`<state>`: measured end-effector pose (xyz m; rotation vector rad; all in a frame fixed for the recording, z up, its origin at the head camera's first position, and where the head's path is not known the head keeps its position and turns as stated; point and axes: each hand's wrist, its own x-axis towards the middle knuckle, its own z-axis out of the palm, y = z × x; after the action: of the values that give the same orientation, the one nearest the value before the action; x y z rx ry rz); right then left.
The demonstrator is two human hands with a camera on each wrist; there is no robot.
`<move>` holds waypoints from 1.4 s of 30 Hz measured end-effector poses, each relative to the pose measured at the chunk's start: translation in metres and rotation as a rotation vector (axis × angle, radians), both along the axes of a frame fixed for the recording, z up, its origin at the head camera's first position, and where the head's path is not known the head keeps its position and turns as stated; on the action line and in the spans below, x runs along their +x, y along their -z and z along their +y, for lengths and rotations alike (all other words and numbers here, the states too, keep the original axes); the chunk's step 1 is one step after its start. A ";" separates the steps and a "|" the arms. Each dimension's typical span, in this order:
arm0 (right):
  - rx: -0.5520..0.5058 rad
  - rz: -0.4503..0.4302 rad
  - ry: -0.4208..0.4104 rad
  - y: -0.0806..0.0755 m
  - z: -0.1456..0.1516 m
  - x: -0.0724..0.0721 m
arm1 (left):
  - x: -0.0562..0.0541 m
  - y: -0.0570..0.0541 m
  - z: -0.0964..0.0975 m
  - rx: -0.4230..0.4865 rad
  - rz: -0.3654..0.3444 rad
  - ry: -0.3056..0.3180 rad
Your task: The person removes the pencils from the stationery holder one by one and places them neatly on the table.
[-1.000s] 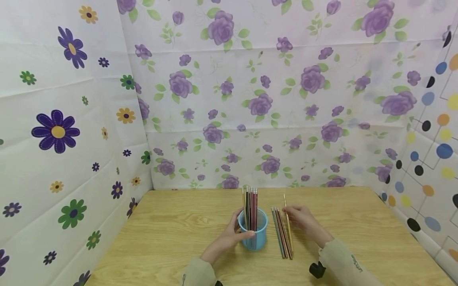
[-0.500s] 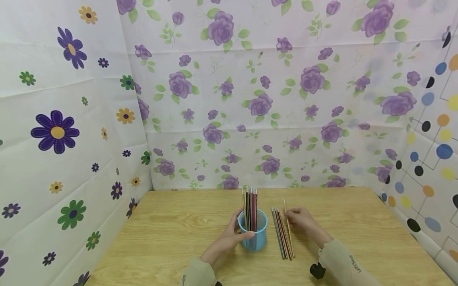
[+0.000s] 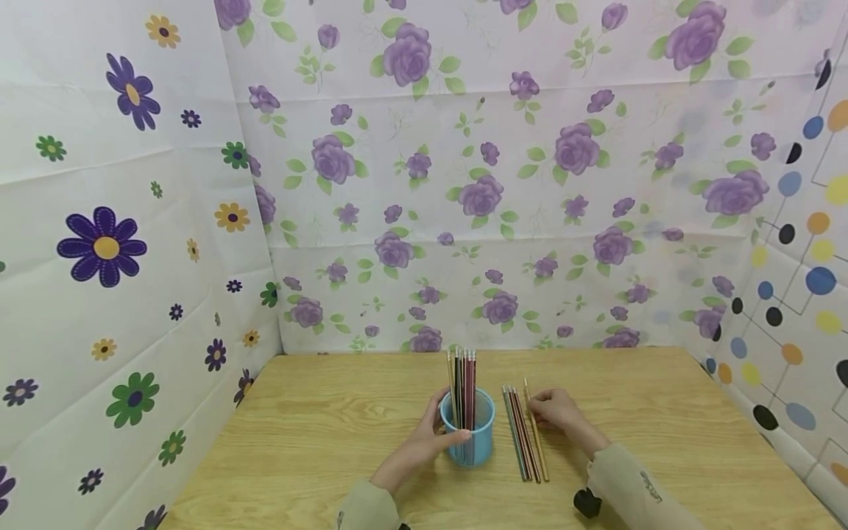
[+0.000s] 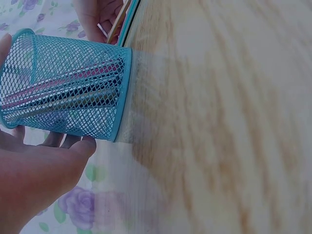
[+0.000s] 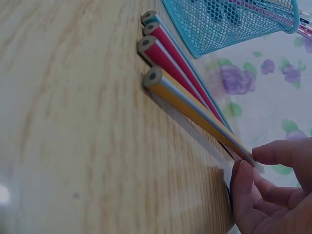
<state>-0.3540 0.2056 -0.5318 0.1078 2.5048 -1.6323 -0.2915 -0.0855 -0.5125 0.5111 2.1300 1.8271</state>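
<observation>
A blue mesh pencil cup (image 3: 482, 447) stands upright on the table, holding several pencils (image 3: 469, 379) with their eraser ends up. My left hand (image 3: 420, 442) grips it from the left, thumb across the near side and fingers behind; in the left wrist view those fingers (image 4: 53, 140) curl against the mesh. To the right of the cup, my right hand (image 3: 559, 411) pinches a yellow pencil (image 3: 539, 450) near its far end between thumb and fingers. Just left of it, red pencils (image 5: 178, 70) and a teal pencil (image 5: 150, 17) lie side by side, unsharpened ends toward me.
The wood-grain table (image 3: 318, 427) runs back to a rose-patterned cloth (image 3: 397, 184). Another flowered cloth (image 3: 132, 316) hangs on the left, and a dotted one (image 3: 795, 331) on the right. A black object (image 3: 587, 503) sits by the right sleeve.
The yellow pencil and my right hand have shifted slightly toward me, the pencil's near end now about level with the row beside it. My left hand and the cup have stayed put.
</observation>
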 end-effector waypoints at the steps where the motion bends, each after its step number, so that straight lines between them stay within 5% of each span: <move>1: 0.006 0.002 0.006 0.000 0.000 0.000 | 0.000 0.000 0.000 -0.002 0.000 -0.002; 21: 0.005 0.012 -0.004 -0.007 0.000 0.002 | 0.000 -0.002 0.000 0.004 0.008 -0.007; 42: -0.144 0.077 -0.034 -0.027 -0.030 0.001 | 0.000 -0.002 0.000 -0.002 -0.005 -0.007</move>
<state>-0.3527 0.1759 -0.5048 -0.0139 2.4186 -1.8300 -0.2911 -0.0858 -0.5110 0.4985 2.1329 1.8284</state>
